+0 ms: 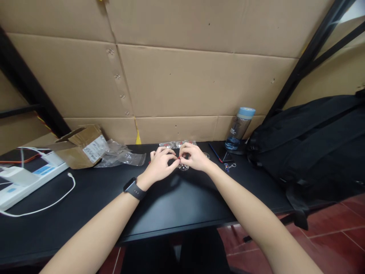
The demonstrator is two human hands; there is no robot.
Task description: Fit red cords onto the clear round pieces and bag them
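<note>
My left hand [162, 163], with a black watch [134, 188] on its wrist, meets my right hand [194, 156] over the black table [171, 205]. The fingertips of both hands pinch a small red piece [179, 158] between them; most of it is hidden by the fingers. Just under my right hand lies a round clear disc [183, 167], partly covered. Behind the hands, against the cardboard wall, sit several clear packets with round items [168, 145]. Another round clear item [207, 155] shows just right of my right hand.
On the left are a white power strip [40, 177], a white cable [54, 203], an open cardboard box [80, 146] and clear plastic bags [119, 154]. To the right are a phone [224, 154], a keychain [228, 166], a bottle [239, 129] and a black backpack [313, 144].
</note>
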